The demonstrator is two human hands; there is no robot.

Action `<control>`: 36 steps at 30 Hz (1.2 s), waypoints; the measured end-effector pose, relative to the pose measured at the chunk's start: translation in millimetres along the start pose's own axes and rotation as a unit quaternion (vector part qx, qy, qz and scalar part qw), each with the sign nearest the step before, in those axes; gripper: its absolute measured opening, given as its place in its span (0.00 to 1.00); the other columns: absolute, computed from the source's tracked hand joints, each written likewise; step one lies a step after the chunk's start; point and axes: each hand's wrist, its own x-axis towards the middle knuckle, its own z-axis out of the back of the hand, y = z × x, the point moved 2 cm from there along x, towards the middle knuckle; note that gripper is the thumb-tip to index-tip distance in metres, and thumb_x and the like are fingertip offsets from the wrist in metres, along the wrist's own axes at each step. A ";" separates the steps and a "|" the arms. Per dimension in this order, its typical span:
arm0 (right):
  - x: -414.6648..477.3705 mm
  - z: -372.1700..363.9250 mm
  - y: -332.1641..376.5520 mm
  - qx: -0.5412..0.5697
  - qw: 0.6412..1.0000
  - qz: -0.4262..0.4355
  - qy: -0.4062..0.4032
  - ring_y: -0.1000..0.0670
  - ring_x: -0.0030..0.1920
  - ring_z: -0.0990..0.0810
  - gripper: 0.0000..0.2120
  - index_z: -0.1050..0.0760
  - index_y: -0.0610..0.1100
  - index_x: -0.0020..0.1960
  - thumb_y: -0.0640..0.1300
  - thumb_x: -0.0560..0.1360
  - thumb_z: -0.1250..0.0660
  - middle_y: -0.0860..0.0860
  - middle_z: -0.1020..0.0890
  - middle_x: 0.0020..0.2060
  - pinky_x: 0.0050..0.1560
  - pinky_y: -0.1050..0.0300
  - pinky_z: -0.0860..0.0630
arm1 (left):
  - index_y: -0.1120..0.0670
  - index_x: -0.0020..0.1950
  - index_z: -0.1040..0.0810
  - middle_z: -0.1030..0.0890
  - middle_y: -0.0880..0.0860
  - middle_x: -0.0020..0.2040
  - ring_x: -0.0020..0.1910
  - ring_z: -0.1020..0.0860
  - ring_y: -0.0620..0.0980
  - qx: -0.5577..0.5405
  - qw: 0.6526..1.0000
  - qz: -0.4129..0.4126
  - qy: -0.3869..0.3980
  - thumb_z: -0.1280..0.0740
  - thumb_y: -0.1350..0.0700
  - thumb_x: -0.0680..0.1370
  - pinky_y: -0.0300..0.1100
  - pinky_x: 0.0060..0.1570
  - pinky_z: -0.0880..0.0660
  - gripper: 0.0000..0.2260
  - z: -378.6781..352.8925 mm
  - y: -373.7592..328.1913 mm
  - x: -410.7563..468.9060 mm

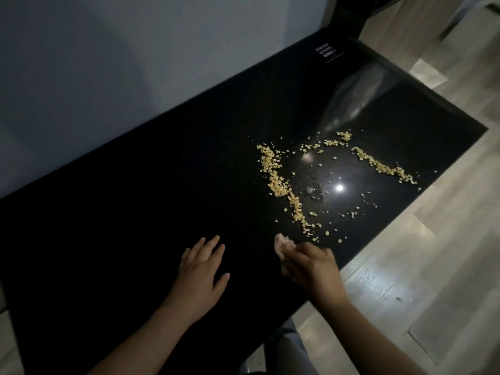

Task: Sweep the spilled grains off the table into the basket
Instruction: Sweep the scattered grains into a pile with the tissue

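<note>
Yellow grains (278, 182) lie spilled on the glossy black table (135, 212), in one long curved line at centre and a second line of grains (384, 166) nearer the right edge, with loose grains scattered between. My left hand (200, 272) rests flat on the table, fingers spread, holding nothing. My right hand (311, 266) is closed around a crumpled pale cloth or tissue (281, 246), just short of the near end of the central line. No basket is in view.
A blurred transparent object (357, 96) lies on the table's far right part. A small label with white text (326, 51) sits near the far corner. A grey wall borders the left side; wooden floor (433, 253) runs along the right edge.
</note>
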 end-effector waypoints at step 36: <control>71.9 52.8 -64.0 0.009 0.996 -0.063 -0.055 0.49 0.40 0.26 0.11 0.19 0.48 0.56 0.44 0.73 0.29 0.48 0.20 0.48 0.45 0.50 0.28 | 0.48 0.78 0.51 0.57 0.45 0.78 0.76 0.57 0.46 -0.006 0.993 0.096 -0.063 0.46 0.40 0.79 0.52 0.72 0.49 0.30 -12.5 -17.4 30.8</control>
